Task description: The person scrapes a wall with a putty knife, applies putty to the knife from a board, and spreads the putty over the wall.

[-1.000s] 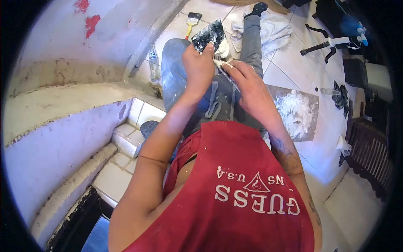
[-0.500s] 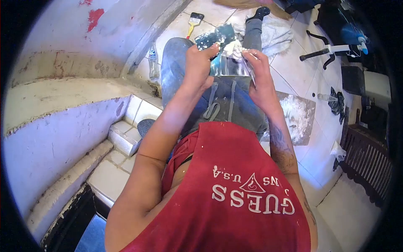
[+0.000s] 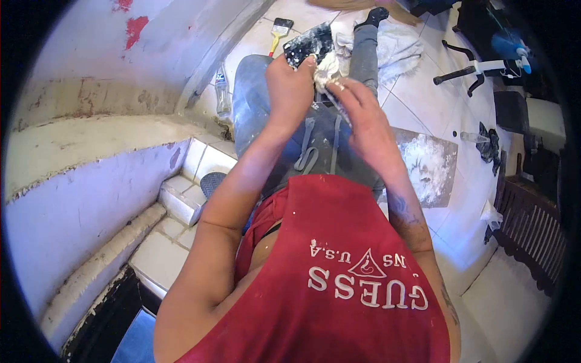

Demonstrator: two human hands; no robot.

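My left hand (image 3: 288,91) is closed round a flat dark putty spreader (image 3: 308,43), its thumb on the face, which is spotted with white. A lump of white putty (image 3: 328,65) lies at the spreader's right side, beside my left thumb. My right hand (image 3: 367,118) grips a thin scraper (image 3: 340,107), seen nearly edge-on and mostly covered by the fingers. White putty clings to those fingertips, which are close to the lump. Both hands are held above my lap, in front of grey trousers.
On the tiled floor ahead lie a paintbrush (image 3: 280,35) and a white cloth (image 3: 400,53). A plastic bottle (image 3: 222,94) stands near the left wall. To the right are a white-smeared board (image 3: 433,172), another clear bottle (image 3: 473,138), a black-legged stand (image 3: 475,71) and a slatted wooden bench (image 3: 529,224).
The spreader has turned, so its shiny teal face no longer shows and it looks black. My right hand has shifted left and tilted over, bringing its scraper to the putty.
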